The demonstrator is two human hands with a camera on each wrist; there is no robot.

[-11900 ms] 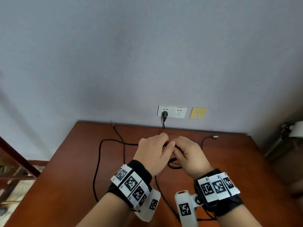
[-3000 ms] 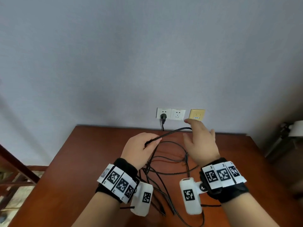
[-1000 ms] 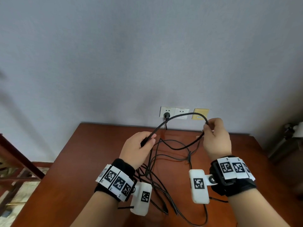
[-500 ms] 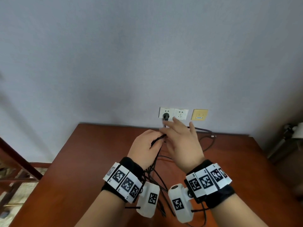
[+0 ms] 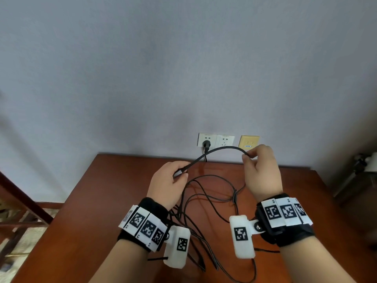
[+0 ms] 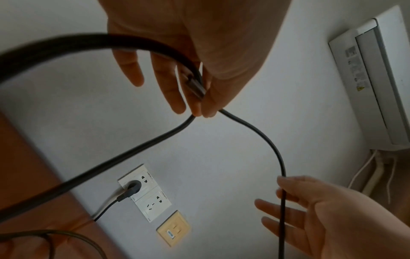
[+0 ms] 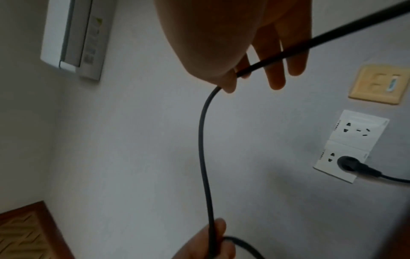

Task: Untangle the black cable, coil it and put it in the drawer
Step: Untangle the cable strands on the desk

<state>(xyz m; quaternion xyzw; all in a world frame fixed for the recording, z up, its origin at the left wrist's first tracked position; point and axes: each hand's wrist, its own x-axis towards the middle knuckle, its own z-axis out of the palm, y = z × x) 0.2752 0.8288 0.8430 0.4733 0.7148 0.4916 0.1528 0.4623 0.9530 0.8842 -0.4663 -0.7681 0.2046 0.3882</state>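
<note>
One black cable [image 5: 222,149] arches above the worktop [image 5: 98,201], pinched by both the left hand [image 5: 167,184] and right hand [image 5: 262,172] fingers, now spread apart again.

Loose loops of the black cable [image 5: 212,198] sprawl over the middle of the table [image 5: 98,211], knotted just right of centre. Left of that tangle the table lies bare to its edge (room to pass a hand). Beyond the tangle, the wall sockets [image 5: 215,140] and a plugged-in lead [image 5: 205,149] block the way.
</note>
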